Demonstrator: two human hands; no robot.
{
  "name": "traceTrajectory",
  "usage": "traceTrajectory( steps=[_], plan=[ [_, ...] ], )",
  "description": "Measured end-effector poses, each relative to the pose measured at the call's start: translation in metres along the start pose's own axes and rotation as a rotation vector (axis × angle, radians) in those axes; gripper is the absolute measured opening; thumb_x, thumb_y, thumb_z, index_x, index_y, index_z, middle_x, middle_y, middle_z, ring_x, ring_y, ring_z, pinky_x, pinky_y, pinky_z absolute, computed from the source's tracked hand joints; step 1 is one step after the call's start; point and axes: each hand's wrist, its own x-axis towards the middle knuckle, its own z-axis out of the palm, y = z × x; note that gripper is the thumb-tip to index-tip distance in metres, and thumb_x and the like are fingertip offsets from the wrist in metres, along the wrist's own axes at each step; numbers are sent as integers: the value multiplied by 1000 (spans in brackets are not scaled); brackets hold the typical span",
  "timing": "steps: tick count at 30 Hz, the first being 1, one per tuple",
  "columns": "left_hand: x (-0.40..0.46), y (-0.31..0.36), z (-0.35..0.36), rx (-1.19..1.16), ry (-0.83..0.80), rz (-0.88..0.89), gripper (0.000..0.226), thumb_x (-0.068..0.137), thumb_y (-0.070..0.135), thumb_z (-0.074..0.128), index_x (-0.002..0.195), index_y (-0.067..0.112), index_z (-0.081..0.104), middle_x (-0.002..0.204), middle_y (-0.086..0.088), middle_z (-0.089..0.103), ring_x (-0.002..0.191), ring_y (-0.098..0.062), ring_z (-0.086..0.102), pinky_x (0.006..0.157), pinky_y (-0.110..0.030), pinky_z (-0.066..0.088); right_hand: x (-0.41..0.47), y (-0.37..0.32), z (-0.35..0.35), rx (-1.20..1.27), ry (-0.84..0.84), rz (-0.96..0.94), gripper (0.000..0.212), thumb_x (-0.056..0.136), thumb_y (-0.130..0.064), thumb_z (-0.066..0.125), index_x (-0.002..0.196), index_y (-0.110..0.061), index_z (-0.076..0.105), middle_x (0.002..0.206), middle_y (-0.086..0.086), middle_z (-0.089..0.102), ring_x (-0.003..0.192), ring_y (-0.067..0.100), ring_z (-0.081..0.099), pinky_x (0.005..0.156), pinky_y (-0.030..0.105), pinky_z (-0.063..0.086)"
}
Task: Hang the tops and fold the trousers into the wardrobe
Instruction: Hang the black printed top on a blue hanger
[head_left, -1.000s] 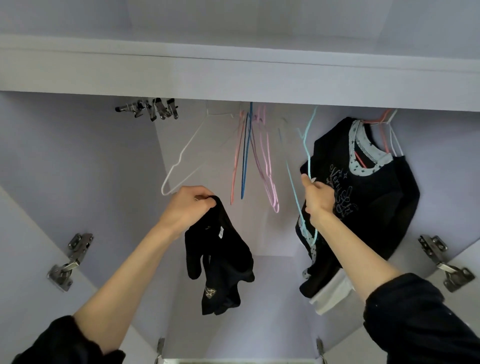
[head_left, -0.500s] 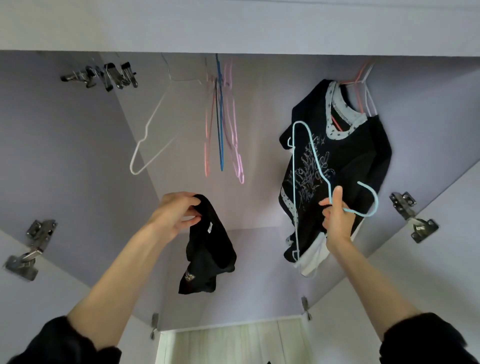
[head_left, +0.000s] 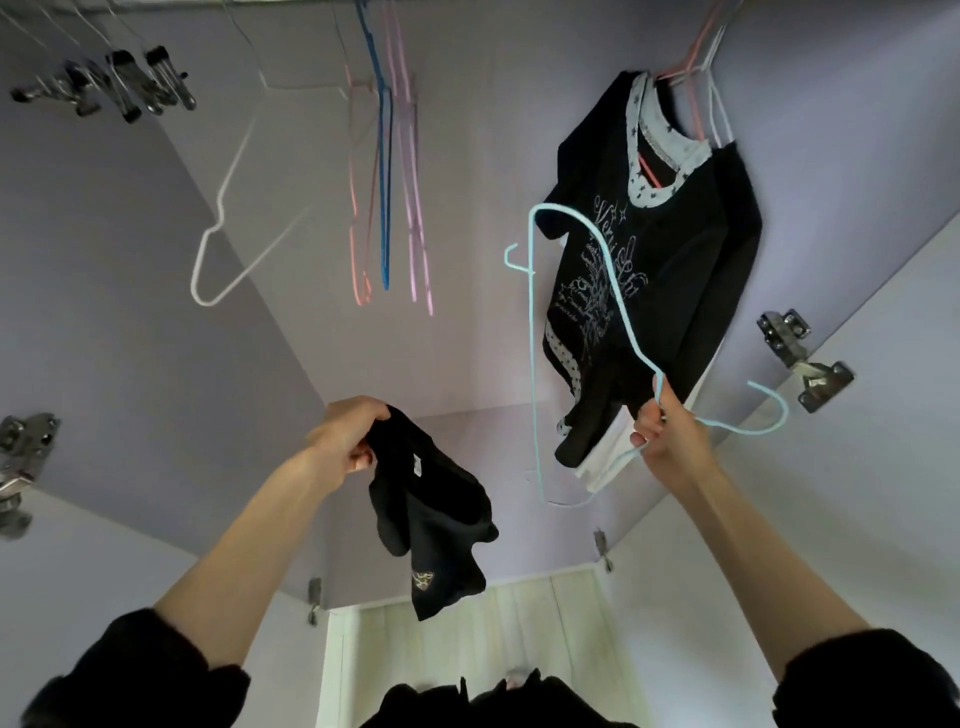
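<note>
My left hand (head_left: 345, 434) grips a small black top (head_left: 431, 512) by its upper edge; the top hangs crumpled in the middle of the open wardrobe. My right hand (head_left: 667, 434) holds a light blue wire hanger (head_left: 532, 364) near its neck, off the rail, its hook pointing right. A black printed top with a white starred collar (head_left: 654, 260) hangs on a pink hanger at the right, just behind the blue hanger.
Empty hangers hang from the rail: a white one (head_left: 223, 249), then pink, blue and lilac ones (head_left: 387, 197). Metal clip hangers (head_left: 119, 85) sit at top left. Door hinges (head_left: 802, 364) stick out at both sides. Dark clothes lie at the bottom edge (head_left: 498, 701).
My right hand has lifted the blue hanger off the rail and brought it down and to the right. The view has tilted downward; my left hand with the top has lowered slightly.
</note>
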Motion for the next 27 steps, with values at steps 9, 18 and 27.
traceTrajectory(
  steps=[9, 18, 27],
  plan=[
    [-1, -15, 10, 222, 1, 75, 21, 88, 2, 52, 80, 20, 60, 67, -4, 51, 54, -14, 44, 50, -20, 37, -14, -10, 9, 170, -447, 6, 56, 90, -44, 38, 45, -19, 16, 50, -2, 9, 52, 14, 10, 57, 25, 21],
    [-17, -5, 0, 22, -179, 126, 15, 89, 4, 53, 87, 11, 66, 80, -5, 60, 73, -16, 56, 66, -24, 49, -16, 6, 57, 164, -467, 87, 60, 99, -34, 32, 44, -18, 16, 48, -1, 9, 51, 14, 12, 58, 26, 20],
    [-34, 8, -19, -215, -196, 175, 17, 90, -1, 49, 85, 8, 62, 62, -3, 59, 44, -8, 56, 40, -15, 42, -8, 25, 97, 52, -411, -4, 58, 102, -18, 37, 43, -21, 35, 39, -8, 23, 43, 8, 24, 60, 23, 25]
  ],
)
